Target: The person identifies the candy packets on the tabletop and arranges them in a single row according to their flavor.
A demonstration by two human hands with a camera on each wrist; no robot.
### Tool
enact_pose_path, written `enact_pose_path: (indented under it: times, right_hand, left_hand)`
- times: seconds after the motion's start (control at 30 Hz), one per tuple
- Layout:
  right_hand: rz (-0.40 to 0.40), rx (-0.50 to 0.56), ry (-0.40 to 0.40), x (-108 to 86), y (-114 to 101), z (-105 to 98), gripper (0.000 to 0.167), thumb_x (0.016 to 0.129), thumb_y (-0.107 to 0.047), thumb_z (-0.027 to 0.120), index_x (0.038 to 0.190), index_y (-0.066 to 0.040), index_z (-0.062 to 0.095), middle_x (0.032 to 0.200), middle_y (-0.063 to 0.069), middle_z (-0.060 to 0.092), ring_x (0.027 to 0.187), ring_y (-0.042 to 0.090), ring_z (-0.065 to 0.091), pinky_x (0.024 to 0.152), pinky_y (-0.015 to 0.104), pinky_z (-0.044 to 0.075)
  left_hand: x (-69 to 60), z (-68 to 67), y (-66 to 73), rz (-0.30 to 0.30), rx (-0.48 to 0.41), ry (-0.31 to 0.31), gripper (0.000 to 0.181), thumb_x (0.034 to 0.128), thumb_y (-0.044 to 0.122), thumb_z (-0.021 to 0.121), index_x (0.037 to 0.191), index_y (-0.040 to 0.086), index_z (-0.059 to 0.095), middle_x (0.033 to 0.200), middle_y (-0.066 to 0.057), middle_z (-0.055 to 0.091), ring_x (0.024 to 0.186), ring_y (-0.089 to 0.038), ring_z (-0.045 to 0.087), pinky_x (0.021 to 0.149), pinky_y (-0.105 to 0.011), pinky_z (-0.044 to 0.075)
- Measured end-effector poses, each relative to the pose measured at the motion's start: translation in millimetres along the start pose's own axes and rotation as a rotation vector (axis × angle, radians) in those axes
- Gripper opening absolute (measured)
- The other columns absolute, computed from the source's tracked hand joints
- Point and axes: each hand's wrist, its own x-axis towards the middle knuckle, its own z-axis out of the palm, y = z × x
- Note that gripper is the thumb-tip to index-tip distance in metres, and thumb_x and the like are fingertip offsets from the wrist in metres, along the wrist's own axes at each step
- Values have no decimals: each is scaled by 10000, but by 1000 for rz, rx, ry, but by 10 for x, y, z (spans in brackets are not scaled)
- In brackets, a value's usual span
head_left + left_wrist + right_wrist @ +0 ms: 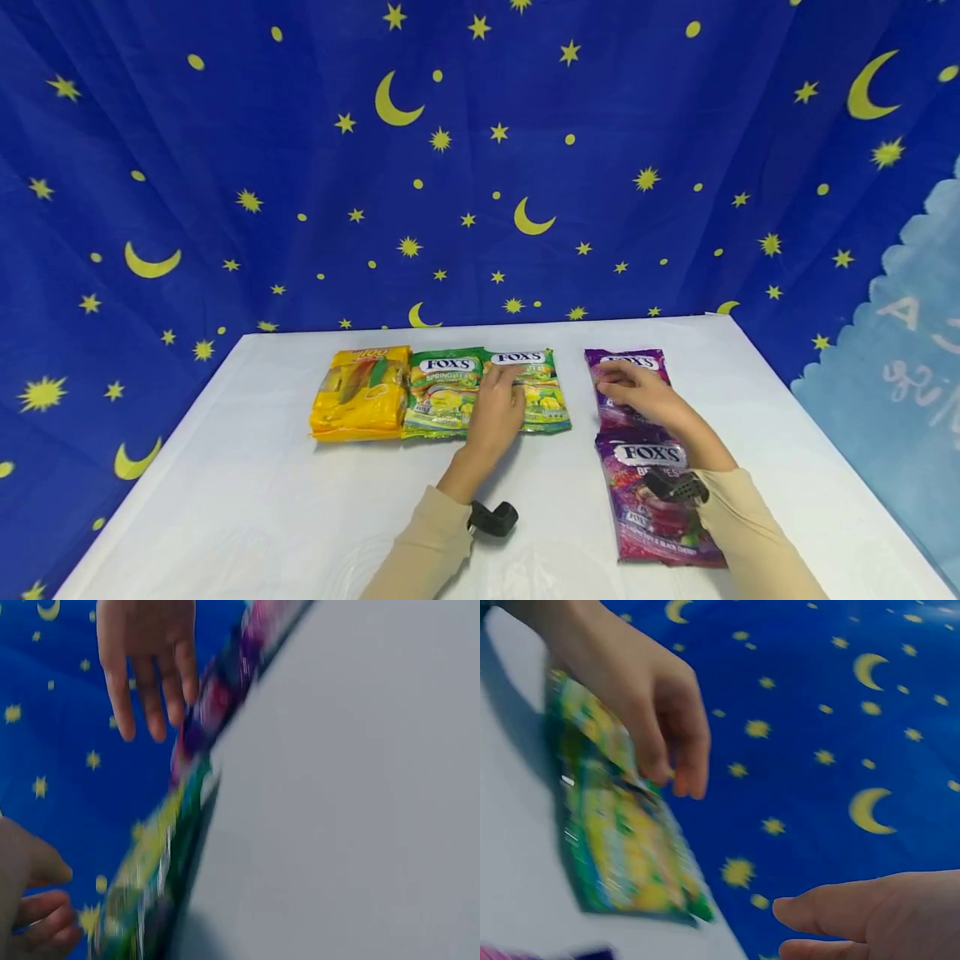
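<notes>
My left hand [497, 410] is over the right one of two green Fox's Spring Tea candy bags, fingers loosely bent; whether they touch it I cannot tell. That right green bag [553, 404] overlaps or abuts the left green bag [444, 398]. Over the upper purple Fox's bag [611, 417] hovers my right hand [656, 400], its fingers nearly straight in the left wrist view and gripping nothing. Below it lies the lower purple Fox's Berries bag [630, 521], partly covered by my right wrist. In the right wrist view, the green bags [630, 847] are blurred beneath my left hand.
A yellow candy bag [363, 400] with a mango picture lies left of the green bags. All the bags rest on a white table [247, 492]. Behind it hangs a blue cloth [480, 167] with yellow moons and stars. Each wrist wears a black strap-on camera [495, 518].
</notes>
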Motion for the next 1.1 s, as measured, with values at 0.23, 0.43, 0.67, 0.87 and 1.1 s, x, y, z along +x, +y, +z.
enact_pose_path:
  times: [0.23,0.43,0.67,0.87,1.1]
  right_hand:
    - [174,-121,68,-122,54,-386,576,997,-269,522,1399,110,361,1255,334,494,1078,424,559,893,521,491]
    - [333,-171,93,-177,147,-543,654,993,-324,508,1384,162,309,1291,405,427,1139,497,492,900,548,486]
    - [429,-214,81,-148,263,-564,617,971,-264,516,1315,205,311,1210,417,435,1065,476,528,805,474,551]
    - [446,-248,80,-143,279,-535,647,958,-271,508,1308,233,304,1228,426,421,1094,491,500,835,497,526]
    - [440,-165,27,-129,354,-561,666,981,-303,489,1295,260,319,1200,400,469,1051,435,540,819,471,534]
  left_hand:
    - [100,273,349,7,-244,-237,298,903,-7,567,1190,-51,635,1025,-156,660,778,-99,624,654,-167,499]
    - [170,505,568,-43,-173,-454,402,927,87,577,1298,-65,551,767,-89,611,529,-64,388,548,-188,390]
    - [172,689,615,-206,-293,-378,387,904,97,587,1259,-57,591,1025,-119,690,874,-135,634,770,-226,522]
    - [130,741,618,-370,-563,-341,363,900,44,578,1244,-73,592,983,-101,684,787,-142,650,683,-228,554]
    - [131,714,670,-419,-555,-272,326,898,59,593,1204,-47,629,988,-109,688,826,-155,640,708,-248,545]
